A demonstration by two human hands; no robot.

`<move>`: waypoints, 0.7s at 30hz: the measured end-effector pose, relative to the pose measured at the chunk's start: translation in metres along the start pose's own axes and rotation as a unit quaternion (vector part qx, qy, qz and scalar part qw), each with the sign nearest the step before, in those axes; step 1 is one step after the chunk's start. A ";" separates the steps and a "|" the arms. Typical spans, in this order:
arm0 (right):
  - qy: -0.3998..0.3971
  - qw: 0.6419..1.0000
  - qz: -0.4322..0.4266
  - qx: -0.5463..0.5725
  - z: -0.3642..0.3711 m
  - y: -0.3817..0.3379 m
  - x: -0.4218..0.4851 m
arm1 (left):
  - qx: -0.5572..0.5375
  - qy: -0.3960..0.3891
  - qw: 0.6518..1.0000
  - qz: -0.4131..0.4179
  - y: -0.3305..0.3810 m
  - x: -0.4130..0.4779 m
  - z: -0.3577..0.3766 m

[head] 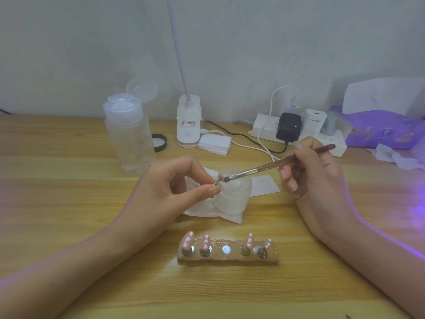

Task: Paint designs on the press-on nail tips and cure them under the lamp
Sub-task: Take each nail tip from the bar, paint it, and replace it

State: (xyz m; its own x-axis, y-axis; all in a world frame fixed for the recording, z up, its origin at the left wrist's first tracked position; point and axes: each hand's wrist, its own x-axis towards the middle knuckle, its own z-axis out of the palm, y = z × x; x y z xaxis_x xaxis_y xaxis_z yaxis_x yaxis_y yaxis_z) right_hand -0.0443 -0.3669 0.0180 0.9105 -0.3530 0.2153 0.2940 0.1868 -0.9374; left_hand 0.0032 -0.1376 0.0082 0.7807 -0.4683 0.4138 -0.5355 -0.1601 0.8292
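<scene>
The left hand (174,187) pinches one nail tip (221,177) by its metal stem, thumb against forefinger, just off its own fingertips toward the right hand (315,173), whose curled fingers grip the brush (276,163) pen-fashion, handle slanting down leftward until the bristles meet that tip.

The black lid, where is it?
In the head view the black lid lies on the table between the clear bottle and the lamp base, left of centre.

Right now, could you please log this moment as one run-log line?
left hand: pinches nail tip | right hand: holds brush at tip | holder: four dotted tips, middle peg bare
</scene>
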 end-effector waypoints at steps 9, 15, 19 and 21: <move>-0.009 1.000 -0.007 0.018 0.001 -0.001 0.000 | 0.004 0.001 1.000 0.006 -0.001 0.001 0.000; 0.004 1.000 0.002 -0.024 0.001 0.001 0.001 | 0.004 -0.002 1.000 0.006 -0.001 0.000 -0.001; -0.017 1.000 -0.013 0.020 0.001 0.000 0.000 | 0.009 -0.002 1.000 0.011 -0.001 0.001 -0.001; -0.031 0.999 -0.012 0.000 0.002 0.001 0.000 | 0.011 -0.001 1.000 0.012 -0.001 0.001 -0.001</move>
State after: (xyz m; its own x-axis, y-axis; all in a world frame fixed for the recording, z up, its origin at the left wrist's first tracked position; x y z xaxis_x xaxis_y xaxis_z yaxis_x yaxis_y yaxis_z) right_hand -0.0440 -0.3650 0.0177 0.9194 -0.3006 0.2538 0.3157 0.1790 -0.9318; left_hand 0.0046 -0.1374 0.0080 0.7671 -0.4741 0.4322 -0.5610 -0.1688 0.8104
